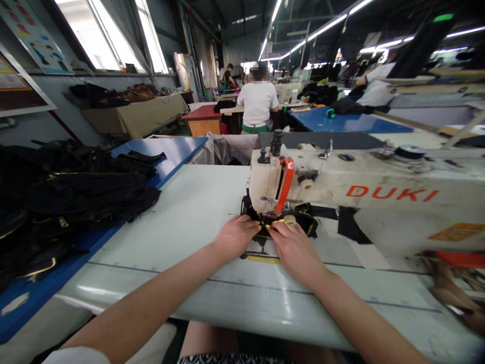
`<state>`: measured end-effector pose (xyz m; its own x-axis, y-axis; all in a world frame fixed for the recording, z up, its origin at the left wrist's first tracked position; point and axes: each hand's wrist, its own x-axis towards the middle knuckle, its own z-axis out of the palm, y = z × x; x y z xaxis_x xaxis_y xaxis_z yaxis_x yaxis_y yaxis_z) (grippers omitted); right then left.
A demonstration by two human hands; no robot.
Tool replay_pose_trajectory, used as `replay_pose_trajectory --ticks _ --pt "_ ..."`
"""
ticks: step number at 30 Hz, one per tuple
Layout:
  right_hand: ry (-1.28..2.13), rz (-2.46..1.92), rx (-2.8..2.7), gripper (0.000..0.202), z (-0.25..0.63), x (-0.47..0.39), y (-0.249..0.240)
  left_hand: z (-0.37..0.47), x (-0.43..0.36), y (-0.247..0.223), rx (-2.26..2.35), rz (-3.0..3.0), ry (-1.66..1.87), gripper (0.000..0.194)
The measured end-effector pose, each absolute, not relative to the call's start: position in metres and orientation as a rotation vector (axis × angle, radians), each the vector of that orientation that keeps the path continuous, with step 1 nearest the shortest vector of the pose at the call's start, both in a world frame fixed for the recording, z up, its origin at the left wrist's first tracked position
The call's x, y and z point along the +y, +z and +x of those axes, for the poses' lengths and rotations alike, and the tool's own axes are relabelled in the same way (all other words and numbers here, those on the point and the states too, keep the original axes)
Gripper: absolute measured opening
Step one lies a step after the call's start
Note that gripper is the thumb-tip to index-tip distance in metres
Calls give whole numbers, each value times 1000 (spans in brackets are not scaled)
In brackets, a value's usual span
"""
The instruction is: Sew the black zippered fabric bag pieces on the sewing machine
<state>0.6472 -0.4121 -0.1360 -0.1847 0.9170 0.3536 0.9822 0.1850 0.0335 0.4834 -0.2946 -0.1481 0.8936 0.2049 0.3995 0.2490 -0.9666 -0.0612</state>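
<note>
A white sewing machine point(303, 177) marked DUKI in orange stands on the pale green table, its needle area low in front of me. Under its head lies black fabric point(308, 222) with a gold-coloured zipper edge. My left hand point(238, 235) presses its fingertips onto the fabric just left of the needle. From the right, my right hand point(293, 250) pinches the same fabric close to the presser foot. Both sets of fingers are bent and closed around its near edge. The fabric directly beneath the machine head is partly hidden.
On a blue table point(197, 144) to the left lies a heap of black zippered pieces point(76, 197). A printed ruler point(242, 281) runs along the near table edge. Black and white scraps point(352, 225) lie under the machine arm. Ahead sits a person in a white shirt point(259, 103).
</note>
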Motion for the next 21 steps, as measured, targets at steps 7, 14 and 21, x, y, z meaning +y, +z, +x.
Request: replay_pose_trajectory --ticks 7,14,21 --pt "-362 -1839 -2222 29 647 -412 -136 484 -293 -150 -346 -2967 -584 20" --pt "-336 -1850 -2215 30 646 -412 -135 484 -294 -148 -352 -2965 -553 21" --pt "-325 -1867 -2217 31 647 -412 -137 484 -294 -149 -342 -2977 -554 24"
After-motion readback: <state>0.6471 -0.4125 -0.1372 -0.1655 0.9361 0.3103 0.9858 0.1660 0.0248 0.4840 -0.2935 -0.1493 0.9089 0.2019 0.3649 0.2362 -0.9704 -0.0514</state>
